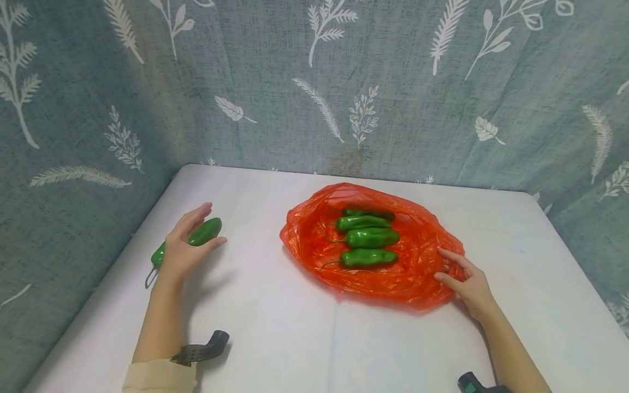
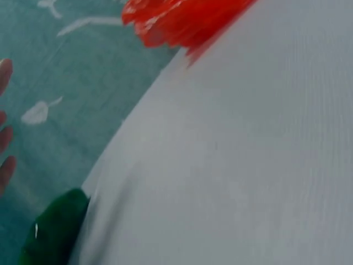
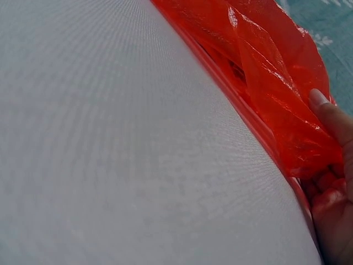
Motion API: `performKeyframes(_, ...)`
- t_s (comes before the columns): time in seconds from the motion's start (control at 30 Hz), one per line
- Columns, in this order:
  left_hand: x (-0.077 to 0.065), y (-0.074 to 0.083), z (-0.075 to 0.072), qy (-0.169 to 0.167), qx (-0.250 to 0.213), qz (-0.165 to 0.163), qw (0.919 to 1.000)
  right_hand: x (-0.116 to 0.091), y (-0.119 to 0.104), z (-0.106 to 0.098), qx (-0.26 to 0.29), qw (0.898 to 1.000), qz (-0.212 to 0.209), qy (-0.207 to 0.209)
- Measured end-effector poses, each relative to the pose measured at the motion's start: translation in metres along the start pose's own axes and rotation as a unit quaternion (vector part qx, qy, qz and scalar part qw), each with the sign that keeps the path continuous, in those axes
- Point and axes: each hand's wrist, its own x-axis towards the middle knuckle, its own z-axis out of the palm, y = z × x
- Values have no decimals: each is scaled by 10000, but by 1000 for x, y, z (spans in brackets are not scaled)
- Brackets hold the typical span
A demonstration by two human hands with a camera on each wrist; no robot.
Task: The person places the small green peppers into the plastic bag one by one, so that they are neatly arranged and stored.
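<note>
"Green peppers [image 1: 372,237], four of them, lie inside an open red plastic bag [image 1: 417,267] just left of the right grip [image 1: 470,284], most stems pointing toward the left grip [image 1: 183,254]."

"And the hands?"

"The right grip pinches the edge of the bag nearest it between thumb and fingers. The left grip is released, thumb and fingers spread either side of another pepper [image 1: 205,232] at the desk [image 1: 275,338]."

"One pepper there, or two?"

"Cannot tell. Green shows on both sides of the left grip, which hides the middle; contact is also unclear."

"What else is obscured?"

"Beyond the right grip, the rearmost pepper in the bag is partly covered by its neighbor. The left wrist view cuts off the pepper below the fingertips; in the right wrist view, film masks some fingers."
</note>
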Motion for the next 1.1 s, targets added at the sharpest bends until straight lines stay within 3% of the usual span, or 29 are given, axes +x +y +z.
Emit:
performKeyframes(0.3, -10, -51, -13, 284, 480, -918, 9942, 1, -1, -1, -27, 10000, -62, 18)
performKeyframes(0.5, -16, -62, -14, 311, 1102, -1574, 9809, 0, -3, -1, -118, 9999, 56, 17)
performKeyframes(0.7, -21, -70, -13, 383, 1150, -1784, 9765, -1, -2, 0, -178, 9997, 176, 7)
performKeyframes(0.87, -25, -75, -14, -51, 1254, -2072, 9702, -2, -1, 1, -136, 9998, 155, -9)
performKeyframes(1.1, -25, -77, -16, -692, 1465, -2581, 9524, -3, -3, 1, -210, 9997, 155, 35)
